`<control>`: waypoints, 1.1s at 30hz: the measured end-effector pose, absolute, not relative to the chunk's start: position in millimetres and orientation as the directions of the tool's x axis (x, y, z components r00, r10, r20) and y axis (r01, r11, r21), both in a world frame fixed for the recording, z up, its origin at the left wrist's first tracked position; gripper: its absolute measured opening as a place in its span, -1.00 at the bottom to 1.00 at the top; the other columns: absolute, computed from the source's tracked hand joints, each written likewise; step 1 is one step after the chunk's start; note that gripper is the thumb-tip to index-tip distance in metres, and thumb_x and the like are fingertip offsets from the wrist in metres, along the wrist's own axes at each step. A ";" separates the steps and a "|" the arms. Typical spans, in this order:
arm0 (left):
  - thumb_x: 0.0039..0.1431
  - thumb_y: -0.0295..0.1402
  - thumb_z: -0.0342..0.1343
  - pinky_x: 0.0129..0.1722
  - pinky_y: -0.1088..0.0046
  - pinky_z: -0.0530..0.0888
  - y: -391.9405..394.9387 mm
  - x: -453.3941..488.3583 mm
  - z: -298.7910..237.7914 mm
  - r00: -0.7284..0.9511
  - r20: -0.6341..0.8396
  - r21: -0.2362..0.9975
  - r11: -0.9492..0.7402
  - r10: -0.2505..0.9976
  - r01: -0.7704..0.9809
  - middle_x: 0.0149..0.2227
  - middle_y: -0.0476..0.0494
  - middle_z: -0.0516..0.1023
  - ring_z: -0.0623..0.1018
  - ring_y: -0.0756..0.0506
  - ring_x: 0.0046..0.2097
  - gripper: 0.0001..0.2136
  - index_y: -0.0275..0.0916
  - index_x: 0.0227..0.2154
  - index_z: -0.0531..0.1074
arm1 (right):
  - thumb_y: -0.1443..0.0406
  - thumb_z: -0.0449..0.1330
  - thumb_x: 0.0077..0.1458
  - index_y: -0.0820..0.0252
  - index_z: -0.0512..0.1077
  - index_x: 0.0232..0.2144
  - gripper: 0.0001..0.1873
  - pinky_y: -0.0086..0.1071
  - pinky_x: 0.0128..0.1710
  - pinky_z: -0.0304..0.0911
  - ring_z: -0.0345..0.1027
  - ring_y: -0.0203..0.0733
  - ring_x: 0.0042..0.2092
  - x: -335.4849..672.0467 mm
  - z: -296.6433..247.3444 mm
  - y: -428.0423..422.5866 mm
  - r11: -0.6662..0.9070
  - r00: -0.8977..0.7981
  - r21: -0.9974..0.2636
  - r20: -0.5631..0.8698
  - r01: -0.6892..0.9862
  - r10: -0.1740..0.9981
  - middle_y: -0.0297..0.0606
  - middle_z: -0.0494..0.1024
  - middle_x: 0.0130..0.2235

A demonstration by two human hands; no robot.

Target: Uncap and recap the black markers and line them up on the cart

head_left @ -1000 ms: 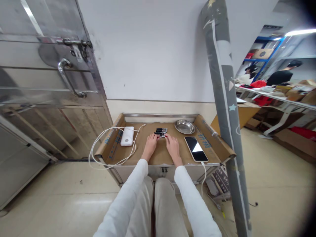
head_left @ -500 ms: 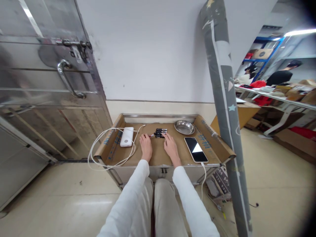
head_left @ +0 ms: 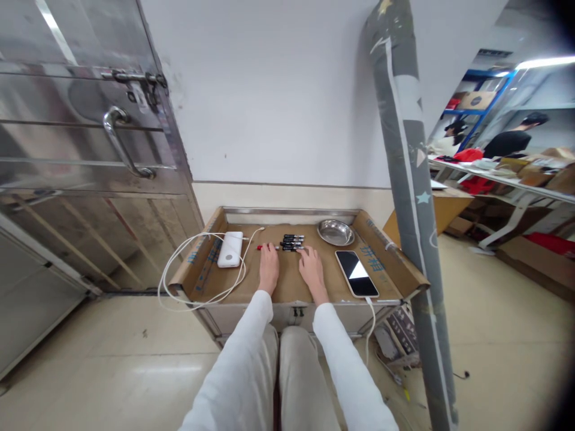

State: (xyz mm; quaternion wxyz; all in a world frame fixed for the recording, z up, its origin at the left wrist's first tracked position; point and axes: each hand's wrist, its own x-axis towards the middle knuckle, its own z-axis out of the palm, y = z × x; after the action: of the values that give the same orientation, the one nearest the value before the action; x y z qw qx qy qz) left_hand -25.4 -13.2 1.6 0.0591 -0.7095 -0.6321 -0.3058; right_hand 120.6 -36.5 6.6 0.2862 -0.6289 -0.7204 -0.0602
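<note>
Several black marker pens (head_left: 293, 241) lie side by side at the back middle of a cardboard-lined tray table (head_left: 381, 254). A single pen with a red cap (head_left: 263, 246) lies apart, to their left. My left hand (head_left: 268, 267) rests flat on the cardboard, fingers stretched out, its fingertips touching the red-capped pen. My right hand (head_left: 310, 266) also lies flat with the fingers spread, and its fingertips reach the nearest black pens. Both of my sleeves are white.
A white power bank (head_left: 230, 249) with a looping white cable (head_left: 179, 272) sits at the left. A steel dish (head_left: 335, 231) and a phone (head_left: 356, 272) on a cable are at the right. A grey rolled mat (head_left: 406, 179) leans beside the table. Other people sit far right.
My left hand took one red-capped pen away from the group and moved it left, where it now lies alone. My right hand stayed by the black pens.
</note>
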 end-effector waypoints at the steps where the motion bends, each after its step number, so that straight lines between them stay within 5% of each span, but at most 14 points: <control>1: 0.23 -0.61 -0.25 -0.03 0.28 0.37 -12.3 -24.2 0.8 0.084 0.500 0.309 -0.268 0.862 0.913 -0.16 -0.26 0.35 0.41 -0.12 -0.09 -0.76 -0.35 -0.17 0.28 | 0.47 -0.04 0.10 0.16 0.37 -0.02 -0.59 -0.27 -0.01 0.15 0.20 -0.10 -0.02 120.5 7.0 -36.5 0.199 -0.047 -0.265 0.485 0.943 0.873 -0.12 0.37 -0.01; 5: 0.25 -0.52 -0.15 0.02 0.32 0.35 -9.8 -21.0 -1.6 0.260 0.469 0.345 -0.446 0.844 0.826 -0.15 -0.20 0.34 0.41 -0.08 -0.07 -0.84 -0.28 -0.17 0.28 | 0.46 -0.02 0.11 0.13 0.36 -0.01 -0.59 -0.27 -0.04 0.14 0.21 -0.09 -0.04 120.1 7.2 -35.5 0.178 -0.050 -0.229 0.474 0.957 0.879 -0.13 0.38 -0.04; 20: 0.21 -0.49 -0.05 -0.03 0.28 0.37 0.0 -13.7 -3.7 0.220 0.449 0.488 -0.444 0.866 0.752 -0.24 -0.12 0.34 0.41 -0.08 -0.14 -0.95 -0.23 -0.32 0.27 | 0.38 -0.05 0.19 0.24 0.36 -0.14 -0.76 -0.29 -0.12 0.10 0.24 -0.10 -0.12 117.0 4.9 -32.6 0.113 -0.044 -0.126 0.456 0.986 0.889 -0.13 0.42 -0.19; 33: 0.17 -0.53 -0.04 -0.07 0.33 0.39 -1.0 -18.0 -0.5 0.244 0.428 0.576 -0.471 0.870 0.668 -0.25 -0.09 0.38 0.42 -0.05 -0.17 -0.91 -0.22 -0.35 0.30 | 0.37 -0.05 0.21 0.21 0.38 -0.20 -0.78 -0.30 -0.11 0.11 0.23 -0.12 -0.12 118.3 5.4 -33.2 0.149 -0.066 -0.156 0.443 0.976 0.894 -0.14 0.42 -0.20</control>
State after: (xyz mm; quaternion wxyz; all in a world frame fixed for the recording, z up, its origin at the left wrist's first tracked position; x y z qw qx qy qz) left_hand -18.0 -1.0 -0.5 -0.1388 -0.7765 -0.4951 -0.3643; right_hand 118.3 -33.2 5.4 0.2238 -0.6458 -0.7242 -0.0917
